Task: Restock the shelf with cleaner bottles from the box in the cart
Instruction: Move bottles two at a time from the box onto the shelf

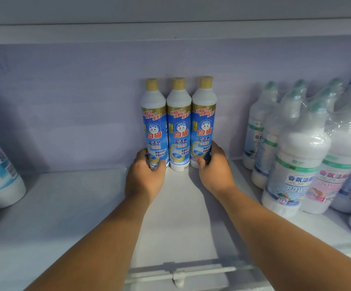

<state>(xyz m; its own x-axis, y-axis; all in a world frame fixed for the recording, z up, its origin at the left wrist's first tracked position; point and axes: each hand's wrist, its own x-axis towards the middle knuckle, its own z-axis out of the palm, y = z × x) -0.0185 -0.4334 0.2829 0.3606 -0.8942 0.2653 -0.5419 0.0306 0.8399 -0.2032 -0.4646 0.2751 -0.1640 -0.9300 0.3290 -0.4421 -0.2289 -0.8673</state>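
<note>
- Head view: three cleaner bottles (178, 127) stood upright in a tight row at the back of the white shelf (65, 206), touching one another and close to the pale rear wall (65, 101).
- Left hand (144, 177) gripped the base of the leftmost bottle, thumb curled across its front, fingers wrapped behind.
- Right hand (214, 171) gripped the base of the rightmost bottle the same way; the middle bottle was squeezed between the two.
- Progress, as judged: one row of three placed or being squared up. Bare shelf remained in front and to the left, so more bottles likely had to come. Box and cart were out of view; remaining stock unknown.
- Bottles: slim cylinders, rounded white shoulders, narrow necks, tan caps, glossy blue labels with a cat logo; smooth plastic, probably slippery.
- Right of them: fatter white bottles with green caps (296, 164), shrink-wrapped in crinkled clear film.
- Far left: blue-and-white bottles (0, 177), partly cut off.
</note>
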